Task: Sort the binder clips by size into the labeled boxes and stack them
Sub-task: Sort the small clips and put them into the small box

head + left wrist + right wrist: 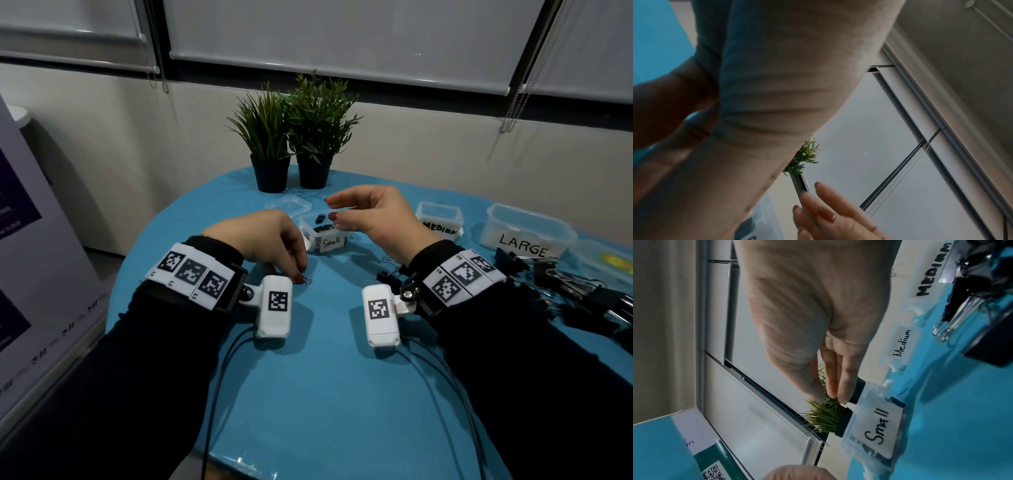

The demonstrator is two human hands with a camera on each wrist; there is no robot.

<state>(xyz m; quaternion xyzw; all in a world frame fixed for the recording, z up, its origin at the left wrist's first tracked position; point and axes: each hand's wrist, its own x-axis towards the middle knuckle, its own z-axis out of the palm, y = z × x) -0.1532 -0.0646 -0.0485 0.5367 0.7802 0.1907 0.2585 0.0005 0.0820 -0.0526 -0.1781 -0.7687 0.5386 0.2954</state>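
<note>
Fingertips of the left hand [274,240] pinch a tiny wire-handled binder clip [307,280] on the blue table [325,394], mid-frame. Right hand [370,212] hovers slack and empty over the Small box [325,236]. Small sorting, I'd say; next, lift and drop it in.

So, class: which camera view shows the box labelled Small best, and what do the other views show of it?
The head view: the Small box sits whole on the blue table, open, dark clips inside, below the right hand. The right wrist view shows its label large but sideways. The left wrist view shows only a blurred corner.
</note>
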